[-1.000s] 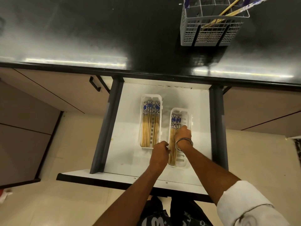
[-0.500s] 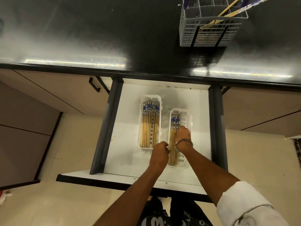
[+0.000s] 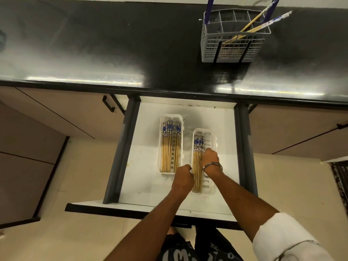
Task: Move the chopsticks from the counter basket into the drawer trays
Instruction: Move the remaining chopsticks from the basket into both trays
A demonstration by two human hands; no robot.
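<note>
A grey wire basket stands on the black counter at the back right, with a few chopsticks leaning out of it. Two white trays lie in the open drawer. The left tray holds several blue-topped chopsticks. More of them lie along the left side of the right tray. My left hand curls round that tray's left rim. My right hand is inside the tray with its fingers curled down onto the chopsticks; its fingertips are hidden.
Dark drawer rails flank the drawer on both sides. Beige cabinet fronts with a black handle sit to the left and right. The drawer's front edge is close to my body.
Both hands stay where they were on the right tray. Only the view has shifted a little, showing more of the basket's top.
</note>
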